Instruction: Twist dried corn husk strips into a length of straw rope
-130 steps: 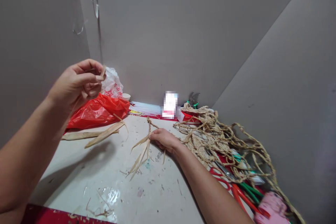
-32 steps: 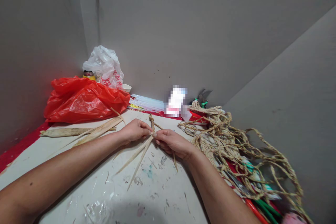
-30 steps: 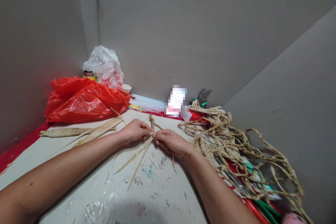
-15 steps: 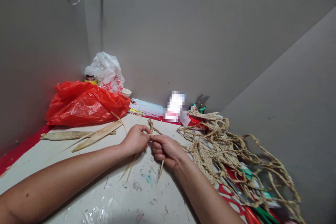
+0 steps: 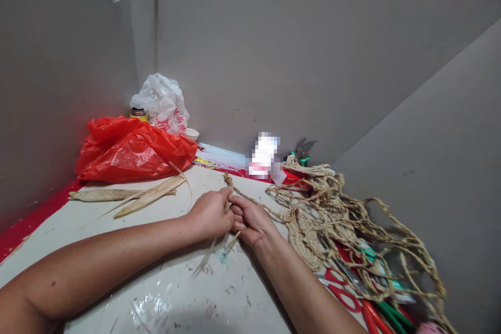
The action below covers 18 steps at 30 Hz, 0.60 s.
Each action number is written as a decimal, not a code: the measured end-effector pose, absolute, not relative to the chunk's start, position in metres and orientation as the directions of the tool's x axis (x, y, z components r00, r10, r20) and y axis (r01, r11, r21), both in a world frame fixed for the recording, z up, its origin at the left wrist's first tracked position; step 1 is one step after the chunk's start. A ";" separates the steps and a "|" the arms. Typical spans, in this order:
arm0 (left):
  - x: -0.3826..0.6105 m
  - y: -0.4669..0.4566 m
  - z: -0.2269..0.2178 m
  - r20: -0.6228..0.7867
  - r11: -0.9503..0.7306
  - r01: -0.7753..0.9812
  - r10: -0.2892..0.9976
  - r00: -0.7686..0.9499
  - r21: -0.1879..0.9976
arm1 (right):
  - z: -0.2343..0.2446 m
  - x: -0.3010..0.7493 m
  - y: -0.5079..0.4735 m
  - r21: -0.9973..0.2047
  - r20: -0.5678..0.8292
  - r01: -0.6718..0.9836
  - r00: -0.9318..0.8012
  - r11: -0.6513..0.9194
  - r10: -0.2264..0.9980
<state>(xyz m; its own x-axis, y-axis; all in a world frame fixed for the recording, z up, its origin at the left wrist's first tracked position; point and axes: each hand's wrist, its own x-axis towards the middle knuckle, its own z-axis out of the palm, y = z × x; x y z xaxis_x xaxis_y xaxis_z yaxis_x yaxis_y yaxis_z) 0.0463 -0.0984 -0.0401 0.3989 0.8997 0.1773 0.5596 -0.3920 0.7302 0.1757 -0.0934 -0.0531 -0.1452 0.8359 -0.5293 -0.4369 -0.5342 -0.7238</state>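
Observation:
My left hand [image 5: 211,214] is closed with its fingertips on a thin rope of twisted straw-coloured husk [image 5: 250,200]. Against it, my right hand [image 5: 253,222] is also closed, thumb and forefinger pinching the same rope. A knotted end [image 5: 228,180] of the rope sticks up just beyond my fingers, and a strand runs right towards the heap of rope [image 5: 305,242]. Loose husk ends [image 5: 205,260] hang below my hands. My palms hide the part between the fingers. Left of my hands lie dry husk strips [image 5: 151,197] on the pale board [image 5: 183,292].
A red plastic bag [image 5: 135,151] and a white bag [image 5: 162,102] stand back left. White sticks [image 5: 221,156] and a blurred bright screen [image 5: 264,154] line the back. Green-handled cutters [image 5: 303,154] lean against the wall [image 5: 250,52]. Red-handled scissors [image 5: 344,297] lie right.
Both hands have shifted slightly; my left has turned, its back now facing me more, and pressed closer to my right. The loose husk ends have swung. The whole view has moved a little.

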 end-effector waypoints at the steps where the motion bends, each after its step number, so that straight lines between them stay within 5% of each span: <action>1: 0.045 -0.099 -0.038 0.161 -0.397 0.550 0.890 0.427 0.735 | -0.053 0.177 -0.093 -0.734 -0.526 -0.428 -0.131 -0.527 0.840; 7: 0.037 -0.079 -0.036 0.172 -0.259 0.399 0.955 0.241 0.879 | -0.046 0.189 -0.091 -0.761 -0.479 -0.348 -0.269 -0.548 0.836; 10: 0.040 -0.071 -0.041 -0.084 0.025 0.171 0.934 0.348 0.985 | -0.044 0.194 -0.090 -0.792 -0.438 -0.283 -0.353 -0.541 0.827; 13: 0.044 -0.072 -0.044 -0.322 0.305 0.121 0.785 0.529 0.945 | -0.045 0.201 -0.087 -0.811 -0.441 -0.190 -0.422 -0.553 0.792; 18: 0.042 -0.072 -0.043 -0.217 0.109 0.241 0.848 0.484 0.964 | -0.043 0.211 -0.087 -0.877 -0.440 0.011 -0.422 -0.481 0.793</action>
